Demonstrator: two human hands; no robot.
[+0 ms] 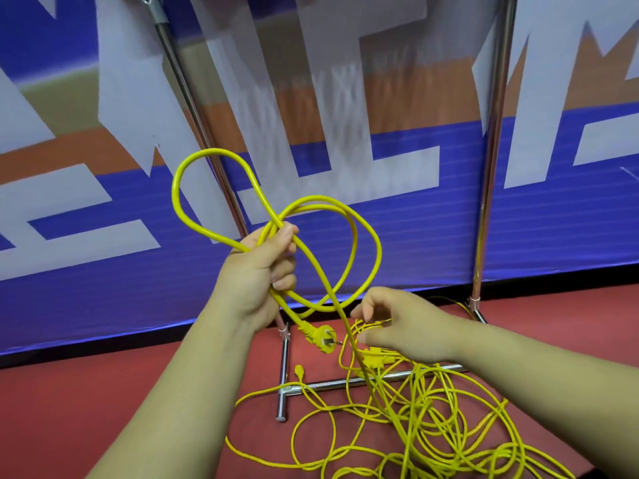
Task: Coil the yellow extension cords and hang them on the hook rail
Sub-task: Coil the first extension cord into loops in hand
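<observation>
Firmly, left hand [257, 271] grips the yellow cord [323, 337]; right hand [404, 326] loose beside it.

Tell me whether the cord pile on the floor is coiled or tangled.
Tangled, not coiled: the floor cords sprawl in irregular overlapping strands over the rack's base bar. Only the left hand grips a few gathered loops.

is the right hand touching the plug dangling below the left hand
Apart. The head view shows red floor and a strand of cord between the plug and the right hand.
</observation>
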